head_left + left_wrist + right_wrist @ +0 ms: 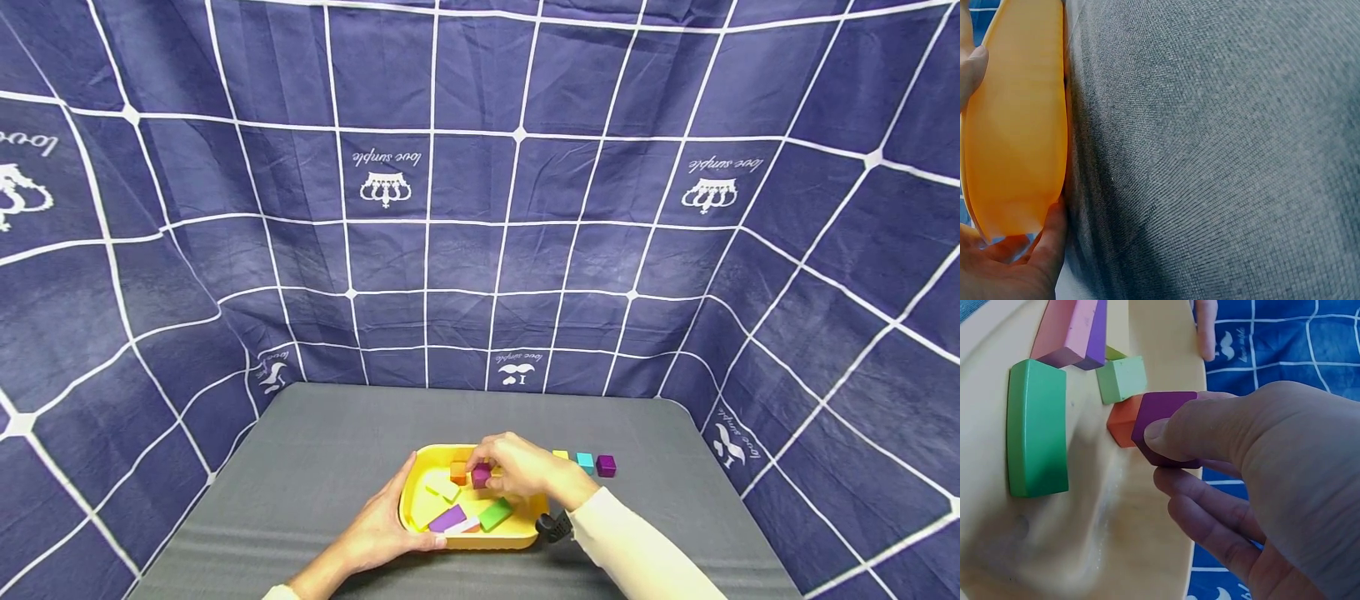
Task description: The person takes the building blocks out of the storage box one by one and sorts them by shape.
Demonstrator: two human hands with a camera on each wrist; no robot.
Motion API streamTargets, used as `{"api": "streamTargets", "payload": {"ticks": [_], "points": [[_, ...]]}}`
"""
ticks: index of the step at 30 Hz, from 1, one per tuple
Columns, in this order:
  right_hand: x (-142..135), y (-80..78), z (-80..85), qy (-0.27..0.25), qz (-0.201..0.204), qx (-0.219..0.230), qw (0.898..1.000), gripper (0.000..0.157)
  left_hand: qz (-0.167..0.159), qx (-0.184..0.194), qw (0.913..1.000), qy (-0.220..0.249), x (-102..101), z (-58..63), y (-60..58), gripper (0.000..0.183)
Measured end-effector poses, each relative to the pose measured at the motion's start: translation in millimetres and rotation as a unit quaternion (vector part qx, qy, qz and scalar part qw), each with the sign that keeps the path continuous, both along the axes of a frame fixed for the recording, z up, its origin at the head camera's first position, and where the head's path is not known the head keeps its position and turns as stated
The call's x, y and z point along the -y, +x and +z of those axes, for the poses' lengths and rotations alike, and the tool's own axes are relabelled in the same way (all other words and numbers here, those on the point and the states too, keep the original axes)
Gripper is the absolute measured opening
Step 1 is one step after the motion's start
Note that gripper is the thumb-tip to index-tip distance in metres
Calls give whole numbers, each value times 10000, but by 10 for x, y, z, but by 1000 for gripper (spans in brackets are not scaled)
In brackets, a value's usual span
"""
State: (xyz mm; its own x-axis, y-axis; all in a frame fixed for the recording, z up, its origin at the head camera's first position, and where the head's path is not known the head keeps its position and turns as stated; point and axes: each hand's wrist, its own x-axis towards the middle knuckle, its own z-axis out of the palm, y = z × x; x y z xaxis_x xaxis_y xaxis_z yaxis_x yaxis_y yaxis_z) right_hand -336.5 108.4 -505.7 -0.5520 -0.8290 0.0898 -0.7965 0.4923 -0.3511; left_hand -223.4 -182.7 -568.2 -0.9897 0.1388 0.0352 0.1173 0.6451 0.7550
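A yellow plastic tray (pixel 510 542) stands on the grey surface. My left hand (pixel 381 532) grips its left end, thumb at the front rim; in the left wrist view, fingers touch the tray's wall (pixel 1019 137). My right hand (pixel 521 467) is over the tray, pinching a purple cube (pixel 1163 406) between thumb and fingers. Just behind that cube is an orange cube (pixel 1121 428). Also in the tray lie a green block (pixel 1041 431), a pale green block (pixel 1122 380), a pink block (pixel 1066 328), a purple block (pixel 447 518) and a pale yellow piece (pixel 1117 325).
To the right of the tray, behind my right wrist, a yellow cube (pixel 560 455), a cyan cube (pixel 584 462) and another purple cube (pixel 606 466) sit in a row. A blue cloth with white lines (pixel 472 250) hangs at the back and both sides.
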Motion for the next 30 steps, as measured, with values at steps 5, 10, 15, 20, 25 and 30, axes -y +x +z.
{"api": "streamTargets", "payload": {"ticks": [5, 10, 15, 20, 25, 30], "points": [[-76, 8, 41, -124, 31, -201, 9997, 37, 13, 6, 10000, -4, -5, 17, -6, 152], [-184, 0, 62, -216, 59, -362, 9991, 36, 6, -31, 10000, 17, -2, 14, 0, 151], [-314, -13, 53, -311, -6, -399, 9987, 37, 22, 1, 10000, 46, 0, -7, 0, 152], [-445, -19, 77, -459, -115, -343, 9983, 35, 49, -13, 10000, 81, -5, -17, -7, 152], [-560, -30, 113, -573, -272, -371, 9973, 33, 23, -135, 9999, 96, -9, -6, -2, 152], [-664, -41, 116, -669, -377, -154, 9969, 31, 9, -164, 9998, 78, -10, -14, 9, 152]]}}
